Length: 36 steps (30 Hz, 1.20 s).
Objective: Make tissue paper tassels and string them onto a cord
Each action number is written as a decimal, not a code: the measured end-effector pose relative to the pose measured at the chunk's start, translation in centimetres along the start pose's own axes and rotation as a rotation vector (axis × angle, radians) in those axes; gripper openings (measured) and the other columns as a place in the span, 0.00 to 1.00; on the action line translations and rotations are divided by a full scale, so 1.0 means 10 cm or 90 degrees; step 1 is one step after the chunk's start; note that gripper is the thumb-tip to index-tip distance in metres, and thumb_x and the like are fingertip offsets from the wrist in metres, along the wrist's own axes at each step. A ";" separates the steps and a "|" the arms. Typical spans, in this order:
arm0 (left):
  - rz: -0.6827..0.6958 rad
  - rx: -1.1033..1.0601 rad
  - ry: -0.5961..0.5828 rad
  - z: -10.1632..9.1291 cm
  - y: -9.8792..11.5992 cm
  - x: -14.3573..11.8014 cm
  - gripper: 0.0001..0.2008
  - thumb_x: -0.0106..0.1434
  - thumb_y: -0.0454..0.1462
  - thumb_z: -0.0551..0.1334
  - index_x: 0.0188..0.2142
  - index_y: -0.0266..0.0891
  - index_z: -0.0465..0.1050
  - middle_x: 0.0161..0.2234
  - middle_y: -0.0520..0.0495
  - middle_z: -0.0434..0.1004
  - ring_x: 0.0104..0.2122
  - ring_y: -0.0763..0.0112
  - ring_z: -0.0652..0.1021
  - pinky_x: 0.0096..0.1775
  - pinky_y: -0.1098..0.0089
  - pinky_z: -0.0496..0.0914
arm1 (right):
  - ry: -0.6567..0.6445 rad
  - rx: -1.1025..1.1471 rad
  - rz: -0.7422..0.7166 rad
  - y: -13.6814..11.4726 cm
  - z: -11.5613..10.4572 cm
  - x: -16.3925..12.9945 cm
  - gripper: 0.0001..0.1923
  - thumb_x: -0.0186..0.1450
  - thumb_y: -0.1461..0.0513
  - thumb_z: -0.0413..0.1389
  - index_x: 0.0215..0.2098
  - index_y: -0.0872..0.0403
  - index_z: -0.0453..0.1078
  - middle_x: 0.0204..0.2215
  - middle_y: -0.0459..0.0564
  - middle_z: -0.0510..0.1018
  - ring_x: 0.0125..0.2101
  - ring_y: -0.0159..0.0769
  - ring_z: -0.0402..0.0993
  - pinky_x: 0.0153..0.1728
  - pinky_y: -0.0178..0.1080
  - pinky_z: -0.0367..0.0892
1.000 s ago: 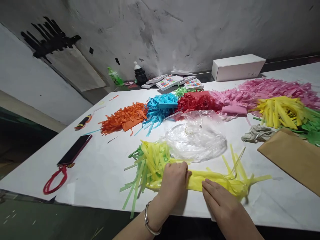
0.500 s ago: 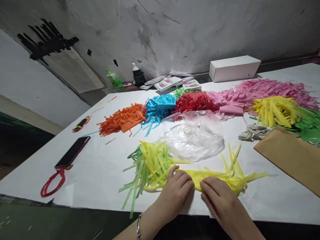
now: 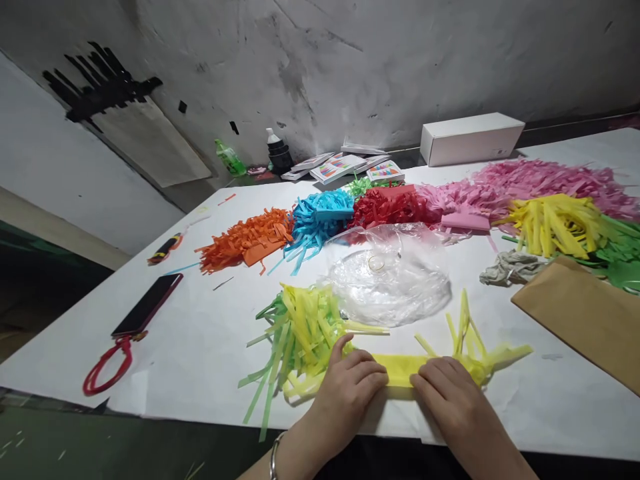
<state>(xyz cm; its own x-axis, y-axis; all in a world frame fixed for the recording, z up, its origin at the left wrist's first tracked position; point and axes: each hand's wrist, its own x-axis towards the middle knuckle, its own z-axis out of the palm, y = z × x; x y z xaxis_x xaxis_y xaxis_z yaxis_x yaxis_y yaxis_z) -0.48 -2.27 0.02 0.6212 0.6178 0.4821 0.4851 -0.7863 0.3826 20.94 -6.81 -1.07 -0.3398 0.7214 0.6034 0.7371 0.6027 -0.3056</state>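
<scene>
Yellow fringed tissue roll, both hands pressed flat on it, left hand, right hand, crinkled clear plastic behind

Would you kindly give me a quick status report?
Both hands, left hand and right hand, pressing yellow fringed paper roll. Clear plastic bag just behind.

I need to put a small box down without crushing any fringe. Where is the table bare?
Bare white table lies between the phone, the orange fringe and the yellow-green fringe. A smaller patch sits between the plastic bag and the brown envelope. The far side is crowded with coloured piles; both hands fill the near edge.
</scene>
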 end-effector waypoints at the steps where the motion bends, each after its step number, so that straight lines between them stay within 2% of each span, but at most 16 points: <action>1: -0.015 -0.002 -0.003 -0.03 -0.01 -0.02 0.09 0.71 0.30 0.56 0.39 0.43 0.72 0.36 0.53 0.83 0.38 0.69 0.77 0.63 0.51 0.50 | -0.005 0.006 0.007 0.04 -0.04 -0.04 0.12 0.72 0.70 0.46 0.37 0.57 0.71 0.31 0.51 0.72 0.37 0.39 0.68 0.41 0.43 0.61; 5: -0.097 -0.004 -0.021 -0.13 -0.01 -0.06 0.10 0.71 0.31 0.54 0.36 0.42 0.71 0.35 0.51 0.80 0.37 0.67 0.76 0.57 0.51 0.58 | -0.020 0.003 0.068 0.12 -0.10 -0.13 0.09 0.72 0.69 0.49 0.36 0.54 0.70 0.33 0.49 0.73 0.38 0.38 0.69 0.46 0.44 0.60; 9: -0.160 0.067 -0.053 -0.09 0.02 0.02 0.11 0.70 0.31 0.52 0.33 0.40 0.70 0.34 0.47 0.76 0.36 0.63 0.73 0.47 0.54 0.64 | -0.019 -0.094 0.154 0.13 -0.04 -0.09 0.13 0.72 0.67 0.47 0.32 0.52 0.69 0.33 0.48 0.74 0.40 0.41 0.71 0.49 0.49 0.55; 14: -0.228 0.198 -0.156 -0.04 0.05 0.17 0.09 0.68 0.32 0.56 0.30 0.38 0.70 0.34 0.45 0.73 0.36 0.60 0.72 0.43 0.53 0.65 | -0.076 -0.226 0.181 0.14 0.00 0.00 0.13 0.70 0.67 0.48 0.29 0.52 0.67 0.28 0.49 0.71 0.34 0.42 0.67 0.42 0.48 0.55; 18: -0.229 0.238 -0.194 -0.03 0.03 0.21 0.08 0.66 0.32 0.59 0.29 0.38 0.70 0.33 0.46 0.73 0.36 0.59 0.72 0.42 0.55 0.64 | -0.076 -0.252 0.194 0.19 0.03 0.00 0.12 0.70 0.64 0.49 0.28 0.52 0.66 0.27 0.49 0.70 0.32 0.42 0.66 0.40 0.47 0.54; 21: -0.220 0.245 -0.195 -0.02 0.01 0.21 0.08 0.66 0.32 0.59 0.30 0.38 0.70 0.33 0.46 0.73 0.36 0.60 0.72 0.42 0.55 0.64 | -0.062 -0.183 0.193 0.28 0.02 -0.05 0.10 0.69 0.64 0.51 0.29 0.51 0.64 0.29 0.47 0.71 0.32 0.40 0.66 0.39 0.44 0.54; 25: -0.224 0.237 -0.191 -0.02 0.00 0.20 0.08 0.67 0.32 0.59 0.29 0.38 0.70 0.33 0.47 0.73 0.36 0.60 0.73 0.42 0.55 0.63 | -0.073 -0.098 0.186 0.37 -0.08 -0.05 0.07 0.59 0.69 0.52 0.28 0.50 0.62 0.35 0.46 0.74 0.36 0.38 0.70 0.41 0.42 0.57; 27: -0.229 0.227 -0.189 -0.03 0.00 0.20 0.08 0.67 0.32 0.59 0.29 0.38 0.70 0.33 0.46 0.73 0.37 0.59 0.73 0.43 0.55 0.64 | -0.059 -0.120 0.220 0.36 -0.13 -0.01 0.09 0.56 0.71 0.50 0.26 0.50 0.61 0.35 0.47 0.75 0.38 0.40 0.71 0.43 0.44 0.57; 31: -0.225 0.210 -0.175 -0.04 -0.02 0.18 0.09 0.67 0.31 0.58 0.29 0.38 0.69 0.33 0.46 0.73 0.36 0.60 0.73 0.43 0.55 0.64 | -0.018 -0.227 0.281 0.30 -0.18 0.07 0.09 0.59 0.71 0.48 0.29 0.50 0.61 0.33 0.49 0.76 0.36 0.43 0.72 0.44 0.49 0.58; 33: -0.225 0.204 -0.170 -0.04 -0.03 0.17 0.10 0.67 0.31 0.57 0.29 0.38 0.69 0.33 0.47 0.73 0.35 0.60 0.73 0.43 0.55 0.64 | -0.015 -0.280 0.285 0.31 -0.19 0.07 0.08 0.60 0.70 0.49 0.31 0.50 0.61 0.30 0.49 0.75 0.34 0.44 0.73 0.44 0.50 0.58; 36: -0.222 0.199 -0.166 -0.04 -0.04 0.16 0.10 0.67 0.31 0.56 0.28 0.39 0.69 0.32 0.47 0.73 0.34 0.62 0.73 0.43 0.56 0.64 | 0.014 -0.358 0.263 0.42 -0.22 -0.02 0.07 0.62 0.68 0.48 0.38 0.51 0.63 0.36 0.53 0.78 0.38 0.47 0.75 0.46 0.53 0.59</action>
<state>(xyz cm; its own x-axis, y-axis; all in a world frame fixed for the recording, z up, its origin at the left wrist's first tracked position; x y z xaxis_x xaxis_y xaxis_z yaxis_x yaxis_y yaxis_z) 0.03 -1.00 0.98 0.5034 0.8523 0.1417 0.8253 -0.5229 0.2130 25.37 -5.19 -0.83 0.0421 0.8426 0.5369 0.9960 0.0070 -0.0891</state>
